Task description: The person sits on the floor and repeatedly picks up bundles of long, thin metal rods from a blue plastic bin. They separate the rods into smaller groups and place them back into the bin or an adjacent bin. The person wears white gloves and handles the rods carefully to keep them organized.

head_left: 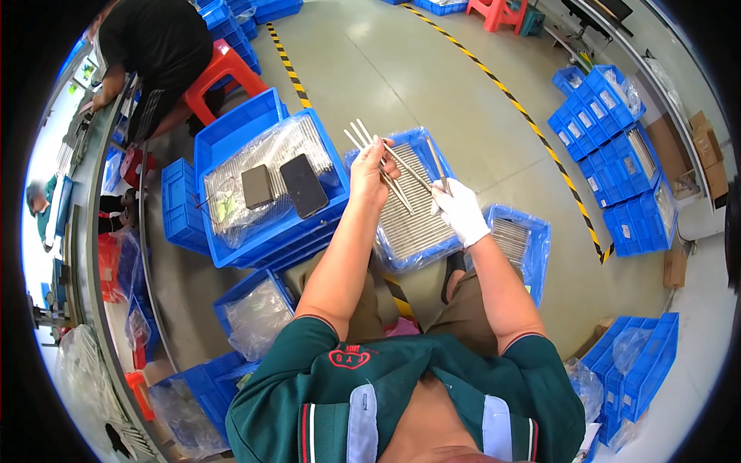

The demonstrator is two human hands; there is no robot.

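Observation:
My bare left hand [369, 176] is closed around several thin metal rods [359, 136], which fan out above and below the fingers. My right hand [461, 214], in a white glove, pinches one metal rod [438, 160] that points up and away. Both hands are above a blue plastic crate [427, 258] lined with clear film. Inside it, similar rods [407, 231] lie side by side in a layer. Just right of my right wrist stands a second blue crate [539, 251], also holding rods.
At left, stacked blue crates [258, 261] carry bagged rods, a black phone [303, 185] and a dark flat box [257, 187]. Behind them are a red stool [224, 77] and a bending person [158, 50]. More blue crates [621, 166] stand at right, beyond striped floor tape [540, 139].

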